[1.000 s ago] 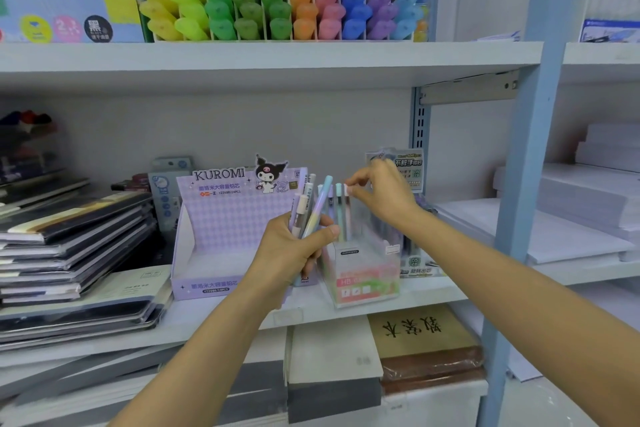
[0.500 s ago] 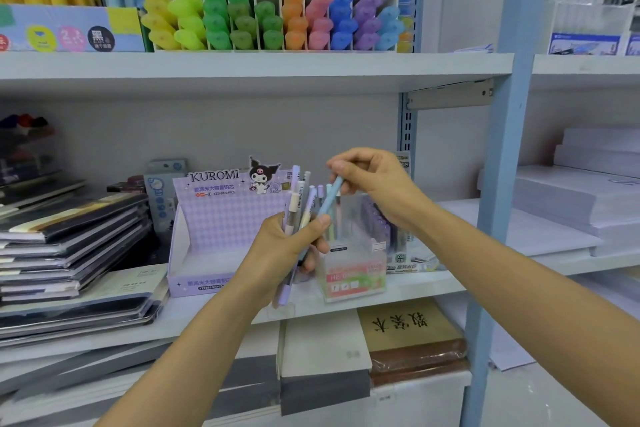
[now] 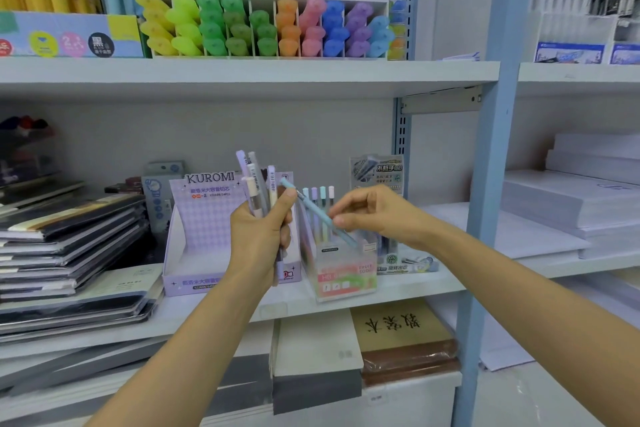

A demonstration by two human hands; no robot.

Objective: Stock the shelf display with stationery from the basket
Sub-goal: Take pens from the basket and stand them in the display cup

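The left hand (image 3: 263, 236) grips a bunch of pastel mechanical pencils (image 3: 256, 189) while the right hand (image 3: 375, 213) pinches a slim light-blue pencil (image 3: 317, 211) above the clear plastic display box (image 3: 346, 274).

Above: rack of highlighters (image 3: 263, 28), yellow, green, orange, pink, blue, purple, ends outward; left: slanting stack of dark notebooks (image 3: 69, 246) in clear wrap; right, beyond blue post (image 3: 485, 184): stacks of white paper (image 3: 571, 204), flat; below: brown book (image 3: 401, 326) with black characters on cover, beside grey pad (image 3: 315, 347).
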